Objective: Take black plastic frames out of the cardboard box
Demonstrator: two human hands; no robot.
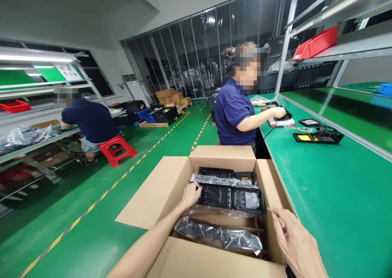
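Note:
An open cardboard box [159, 188] stands on the floor in front of me, flaps spread. Inside lie black plastic parts [229, 196] wrapped in clear plastic bags, with cardboard dividers between layers. My left hand [190, 195] reaches into the box and grips the left edge of the top black part and its bag. My right hand [292, 237] rests on the box's right wall near the corner, fingers apart, holding nothing. Another bagged black part [220, 235] lies lower, near me.
A green workbench [330, 188] runs along the right, with a black tray [318, 136] and tools. A person in a navy shirt [235, 114] works at it ahead. Another person sits on a red stool [116, 148] at the left. Cartons and bins stand on pallets farther back.

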